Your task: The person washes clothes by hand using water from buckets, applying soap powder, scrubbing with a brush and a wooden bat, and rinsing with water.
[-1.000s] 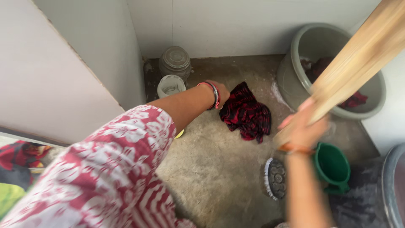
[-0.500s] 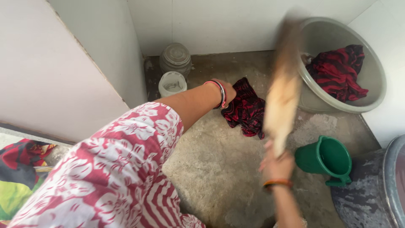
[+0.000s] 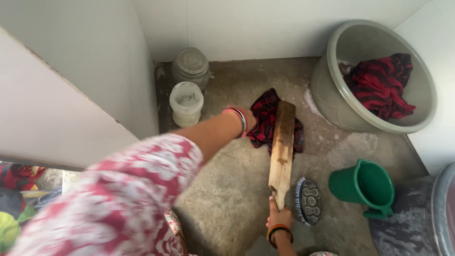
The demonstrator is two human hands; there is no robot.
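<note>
Right hand [image 3: 278, 219] was closed around the handle end of a flat wooden paddle [image 3: 282, 143], orange bangle at the wrist; paddle lay lengthwise with its far end down on a dark red checked cloth [image 3: 265, 118] bunched on the wet concrete floor [image 3: 227, 189]. Left hand [image 3: 250, 118] reached out at the cloth's left edge, touching it; fingers were mostly hidden behind wrist and bangles, so couldn't tell if it gripped or just pressed. Left arm wore a red and white floral sleeve [image 3: 128, 199]. Scrub brush [image 3: 308, 200] lay bristles-sideways just right of the paddle handle, green mug [image 3: 368, 186] further right. Grey-green tub [image 3: 332, 90] stood at upper right against the wall with another red cloth [image 3: 379, 85] inside. Two lidded plastic jars [image 3: 188, 83] stood in the corner left of the floor cloth, near the white wall.
</note>
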